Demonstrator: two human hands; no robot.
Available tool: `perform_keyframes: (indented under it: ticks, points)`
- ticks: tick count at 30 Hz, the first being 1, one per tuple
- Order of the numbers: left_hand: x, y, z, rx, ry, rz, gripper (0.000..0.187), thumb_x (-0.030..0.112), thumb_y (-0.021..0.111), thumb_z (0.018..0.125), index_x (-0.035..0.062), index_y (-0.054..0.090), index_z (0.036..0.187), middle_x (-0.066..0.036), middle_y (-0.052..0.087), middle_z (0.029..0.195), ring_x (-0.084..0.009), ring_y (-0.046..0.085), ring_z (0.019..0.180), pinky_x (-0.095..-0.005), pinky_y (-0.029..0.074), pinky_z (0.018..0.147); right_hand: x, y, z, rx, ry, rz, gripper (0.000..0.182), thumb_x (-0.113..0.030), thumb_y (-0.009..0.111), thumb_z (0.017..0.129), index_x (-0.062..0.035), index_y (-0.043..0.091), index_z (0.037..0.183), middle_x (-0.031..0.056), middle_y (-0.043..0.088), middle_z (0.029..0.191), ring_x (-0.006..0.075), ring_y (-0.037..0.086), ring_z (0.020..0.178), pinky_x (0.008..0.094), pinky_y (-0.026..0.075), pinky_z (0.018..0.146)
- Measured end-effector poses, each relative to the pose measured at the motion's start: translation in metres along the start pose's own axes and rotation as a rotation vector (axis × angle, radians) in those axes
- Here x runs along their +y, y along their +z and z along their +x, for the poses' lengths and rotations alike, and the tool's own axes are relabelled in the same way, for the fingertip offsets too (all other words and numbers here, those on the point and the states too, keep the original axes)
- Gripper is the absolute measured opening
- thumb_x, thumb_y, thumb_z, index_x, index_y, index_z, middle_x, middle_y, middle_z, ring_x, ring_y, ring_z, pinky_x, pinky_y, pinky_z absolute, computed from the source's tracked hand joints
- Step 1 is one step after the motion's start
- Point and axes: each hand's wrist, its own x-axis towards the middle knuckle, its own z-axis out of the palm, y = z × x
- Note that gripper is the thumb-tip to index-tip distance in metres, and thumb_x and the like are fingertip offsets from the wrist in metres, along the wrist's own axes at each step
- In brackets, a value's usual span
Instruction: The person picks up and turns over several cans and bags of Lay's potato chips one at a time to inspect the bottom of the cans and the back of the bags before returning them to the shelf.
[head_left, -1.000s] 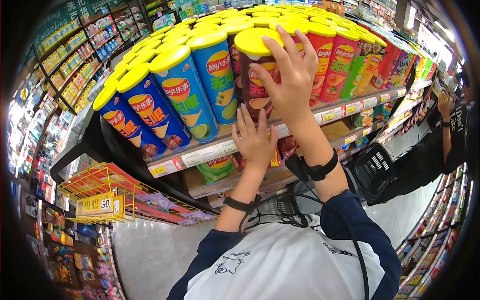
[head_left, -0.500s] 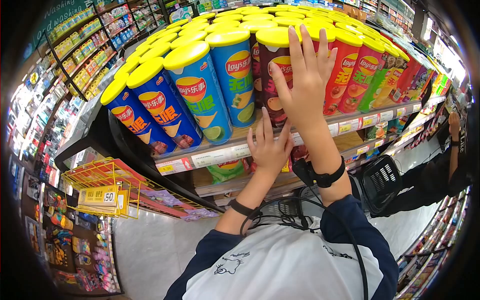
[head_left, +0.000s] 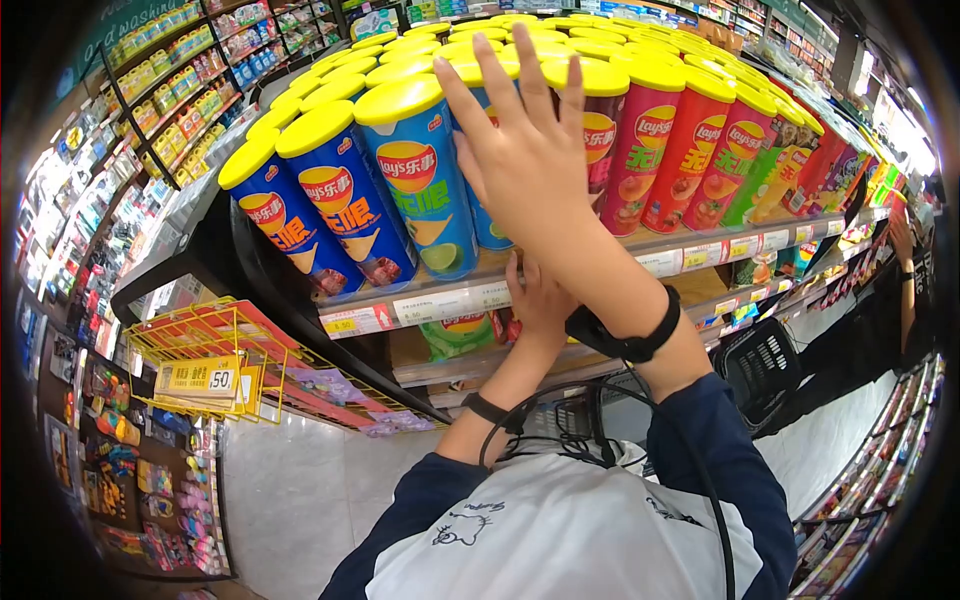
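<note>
Seen from a head-worn camera, a person stands at a supermarket shelf packed with yellow-lidded Lay's chip canisters. The right hand [head_left: 530, 145] is raised, its fingers spread wide and holding nothing that shows. Directly behind its palm is a light blue Lay's canister [head_left: 487, 222], mostly covered, standing in the front row with its long axis close to upright. Whether palm and canister touch is unclear. The right hand is nearer its upper half; the left hand [head_left: 543, 300] is lower, below the canister's base, at the shelf's price strip [head_left: 450, 304]. The right forearm partly hides the left hand, so its grip is impossible to judge.

To the left stand another light blue canister [head_left: 417, 190] and 2 dark blue canisters [head_left: 350, 205]; just right of the raised hand is a maroon canister [head_left: 599, 140]. Below the strip lies a green chip bag [head_left: 458, 338].
</note>
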Motion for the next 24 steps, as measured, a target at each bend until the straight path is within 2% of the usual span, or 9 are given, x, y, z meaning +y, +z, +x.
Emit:
perform_keyframes:
  ticks: [1,3,7,9,12,14,17,20,24]
  points:
    - [-0.003,0.000,-0.001,0.084,0.187,0.339,0.047,0.043,0.048,0.082,0.0119,0.051,0.117,-0.008,0.048,0.122,-0.0249,0.045,0.113,-0.0492,0.031,0.096,0.000,0.009,-0.001,-0.017,0.002,-0.040,0.053,-0.021,0.062,0.073,-0.0128,0.049,0.123,0.0104,0.045,0.124,0.0288,0.029,0.128,0.0550,0.013,0.104]
    - [0.000,-0.007,0.004,0.022,0.185,0.309,0.049,0.043,0.049,0.082,0.0120,0.050,0.119,-0.008,0.047,0.123,-0.0247,0.044,0.113,-0.0493,0.031,0.097,0.000,0.016,-0.002,0.020,0.013,-0.088,0.051,-0.019,0.062,0.074,-0.0147,0.049,0.123,0.0082,0.049,0.112,0.0264,0.038,0.120,0.0497,0.018,0.104]
    - [0.004,-0.019,0.010,0.036,0.177,0.168,0.051,0.043,0.051,0.080,0.0123,0.050,0.121,-0.008,0.046,0.124,-0.0259,0.044,0.114,-0.0487,0.031,0.096,-0.001,-0.007,-0.012,0.142,0.101,0.176,0.048,-0.020,0.069,0.069,-0.0118,0.053,0.114,0.0103,0.048,0.113,0.0282,0.041,0.115,0.0486,0.024,0.102]
    - [0.011,-0.023,0.006,-0.068,-0.109,-0.405,0.051,0.043,0.053,0.079,0.0115,0.050,0.120,-0.010,0.045,0.125,-0.0271,0.044,0.114,-0.0482,0.031,0.096,0.002,-0.017,-0.027,0.309,0.119,0.329,0.049,-0.015,0.072,0.066,-0.0104,0.054,0.111,0.0130,0.047,0.117,0.0307,0.041,0.115,0.0487,0.026,0.101]
    - [0.022,-0.035,0.020,-0.155,-0.282,-0.638,0.054,0.042,0.054,0.078,0.0101,0.049,0.121,-0.013,0.044,0.125,-0.0303,0.043,0.115,-0.0477,0.031,0.096,-0.004,-0.034,-0.043,0.381,0.205,0.554,0.050,-0.008,0.078,0.061,-0.0079,0.055,0.106,0.0190,0.043,0.125,0.0345,0.041,0.116,0.0463,0.032,0.098]
    - [0.022,-0.041,0.021,-0.137,-0.170,-0.445,0.055,0.040,0.055,0.077,0.0091,0.047,0.122,-0.016,0.044,0.125,-0.0327,0.043,0.114,-0.0475,0.031,0.096,-0.008,-0.042,-0.054,0.355,0.300,0.742,0.051,-0.009,0.078,0.060,-0.0075,0.055,0.106,0.0195,0.043,0.127,0.0351,0.042,0.116,0.0445,0.034,0.097]
    - [0.007,-0.033,0.010,0.046,0.216,-0.096,0.058,0.032,0.059,0.073,0.0089,0.043,0.123,-0.022,0.040,0.123,-0.0389,0.040,0.113,-0.0504,0.031,0.093,0.004,-0.056,-0.066,0.411,0.208,0.689,0.057,-0.007,0.078,0.061,-0.0070,0.052,0.112,0.0178,0.043,0.128,0.0329,0.044,0.116,0.0411,0.039,0.094]
    - [0.009,-0.040,0.006,0.106,0.222,-0.151,0.060,0.033,0.062,0.068,0.0106,0.045,0.122,-0.023,0.036,0.125,-0.0413,0.035,0.115,-0.0537,0.030,0.092,0.026,-0.082,-0.070,0.642,0.188,0.674,0.058,-0.013,0.078,0.064,-0.0033,0.048,0.113,0.0171,0.047,0.122,0.0307,0.049,0.109,0.0391,0.044,0.088]
    - [-0.005,-0.037,-0.006,-0.009,0.170,-0.266,0.078,0.035,0.067,0.063,0.0098,0.035,0.129,-0.023,0.033,0.127,-0.0426,0.030,0.117,-0.0545,0.023,0.097,0.054,-0.128,-0.099,0.830,0.645,1.095,0.048,-0.024,0.065,0.080,-0.0037,0.043,0.117,0.0111,0.053,0.115,0.0209,0.055,0.097,0.0334,0.047,0.084]
